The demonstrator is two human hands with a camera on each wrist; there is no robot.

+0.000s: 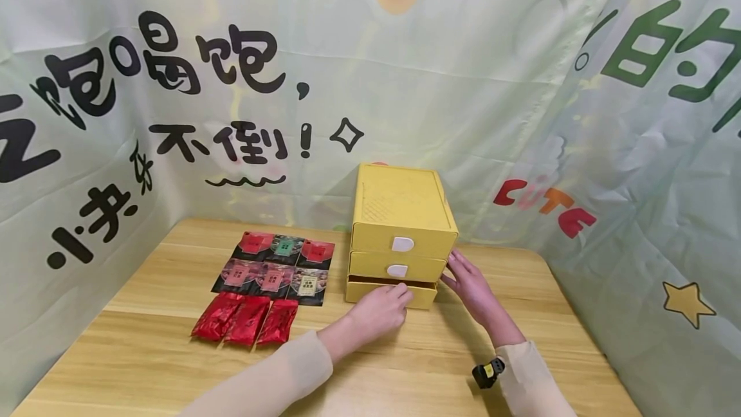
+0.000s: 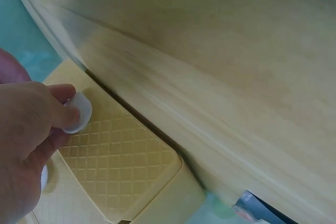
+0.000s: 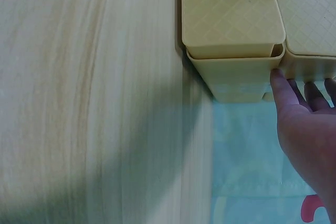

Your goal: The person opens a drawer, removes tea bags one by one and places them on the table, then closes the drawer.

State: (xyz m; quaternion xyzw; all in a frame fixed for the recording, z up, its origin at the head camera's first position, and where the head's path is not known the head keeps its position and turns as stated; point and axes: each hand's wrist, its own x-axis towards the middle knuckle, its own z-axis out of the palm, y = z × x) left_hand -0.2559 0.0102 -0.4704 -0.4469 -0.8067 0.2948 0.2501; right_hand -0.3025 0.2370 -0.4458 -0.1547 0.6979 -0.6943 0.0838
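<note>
A yellow three-drawer box (image 1: 405,195) stands toward the back of the table. Its bottom drawer (image 1: 361,291) is pulled out a little, with a dark gap along its top edge. My left hand (image 1: 379,311) is in front of that drawer, thumb and fingers pinching its white tab handle (image 2: 83,113). On the upper two drawers the white handles (image 1: 402,244) show uncovered. My right hand (image 1: 471,285) rests its fingertips against the right side of the box, fingers extended, holding nothing.
Left of the box lie several flat dark packets with coloured labels (image 1: 272,278). Three shiny red packets (image 1: 246,320) lie in front of them. Printed cloth (image 1: 324,82) hangs behind and beside the wooden table (image 1: 145,314). A small black camera (image 1: 488,373) is on the right wrist.
</note>
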